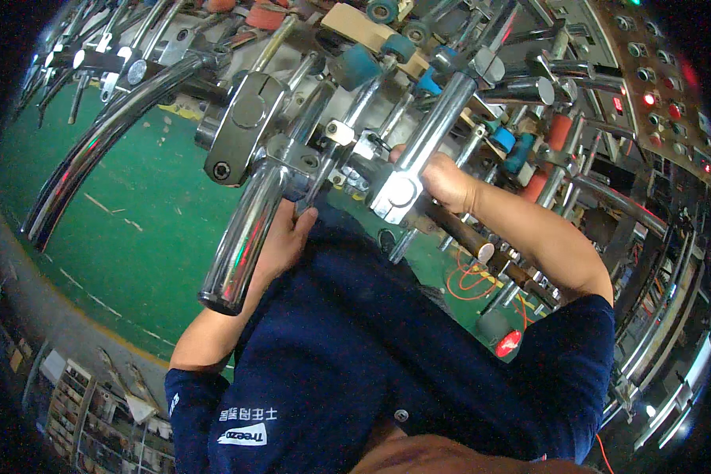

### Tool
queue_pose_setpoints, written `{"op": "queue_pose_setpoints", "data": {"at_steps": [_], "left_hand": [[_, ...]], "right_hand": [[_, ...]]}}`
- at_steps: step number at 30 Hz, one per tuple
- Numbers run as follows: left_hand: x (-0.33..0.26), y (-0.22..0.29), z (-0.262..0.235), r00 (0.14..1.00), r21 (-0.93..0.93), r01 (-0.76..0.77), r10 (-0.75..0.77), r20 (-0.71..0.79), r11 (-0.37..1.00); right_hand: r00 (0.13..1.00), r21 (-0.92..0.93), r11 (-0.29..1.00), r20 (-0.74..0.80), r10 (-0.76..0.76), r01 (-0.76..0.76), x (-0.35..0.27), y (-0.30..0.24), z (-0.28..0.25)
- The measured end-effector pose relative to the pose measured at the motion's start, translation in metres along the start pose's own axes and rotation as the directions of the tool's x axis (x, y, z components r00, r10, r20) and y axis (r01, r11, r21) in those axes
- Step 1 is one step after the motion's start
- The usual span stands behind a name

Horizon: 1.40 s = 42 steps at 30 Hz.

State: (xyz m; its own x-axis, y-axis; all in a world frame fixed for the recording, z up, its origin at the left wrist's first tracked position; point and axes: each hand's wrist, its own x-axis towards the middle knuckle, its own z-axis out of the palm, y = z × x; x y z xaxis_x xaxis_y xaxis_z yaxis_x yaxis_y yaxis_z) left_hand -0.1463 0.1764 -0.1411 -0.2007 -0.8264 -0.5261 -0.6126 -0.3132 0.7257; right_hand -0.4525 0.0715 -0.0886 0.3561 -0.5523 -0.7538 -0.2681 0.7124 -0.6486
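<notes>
My left hand (283,241) is closed around the lower end of a thin metal rod (317,183), partly hidden behind a thick chrome bar (245,237). That bar hangs from a steel clamp block (249,126). To the right, my right hand (449,183) reaches behind a long chrome rod (442,118) and its clamp block (396,192). Its fingers curl inward among the metal parts, and what they grip is hidden. Between my hands are small bright clamp pieces (341,133) on thin rods.
A curved chrome tube (107,130) arches at the left. Teal rollers (355,67) and orange rollers (559,130) sit among the rods. A brown rod (466,235) juts below my right wrist. A control panel (660,87) stands at the far right; orange cable (462,276) lies on the green floor (126,237).
</notes>
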Motion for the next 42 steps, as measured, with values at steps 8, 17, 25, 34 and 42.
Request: {"op": "queue_pose_setpoints", "data": {"at_steps": [8, 17, 25, 34, 42], "left_hand": [[-0.001, -0.005, 0.007, 0.996, -0.173, -0.002, -0.013, -0.084, 0.985], [-0.01, -0.011, 0.01, 0.999, -0.793, 0.042, -0.031, 0.029, 0.608], [-0.024, 0.005, -0.006, 0.994, -0.322, -0.022, -0.014, -0.112, 0.947], [-0.011, 0.024, -0.014, 0.877, 0.15, -0.382, 0.409, -0.253, 0.912], [0.032, 0.101, -0.015, 0.787, -0.211, -0.616, 0.599, -0.145, 0.759]], "right_hand": [[0.961, -0.424, 0.878, -0.057, -0.27, 0.222, -0.007, 0.001, -0.011], [0.778, -0.958, -0.037, 0.253, -0.575, 0.285, 0.003, -0.004, -0.045], [0.743, -0.966, -0.067, 0.236, -0.626, 0.251, 0.007, -0.015, -0.035], [0.704, -0.938, -0.116, 0.324, -0.632, 0.327, 0.001, -0.033, -0.032], [0.653, -0.902, -0.096, 0.375, -0.658, 0.421, 0.012, -0.036, -0.041]]}}
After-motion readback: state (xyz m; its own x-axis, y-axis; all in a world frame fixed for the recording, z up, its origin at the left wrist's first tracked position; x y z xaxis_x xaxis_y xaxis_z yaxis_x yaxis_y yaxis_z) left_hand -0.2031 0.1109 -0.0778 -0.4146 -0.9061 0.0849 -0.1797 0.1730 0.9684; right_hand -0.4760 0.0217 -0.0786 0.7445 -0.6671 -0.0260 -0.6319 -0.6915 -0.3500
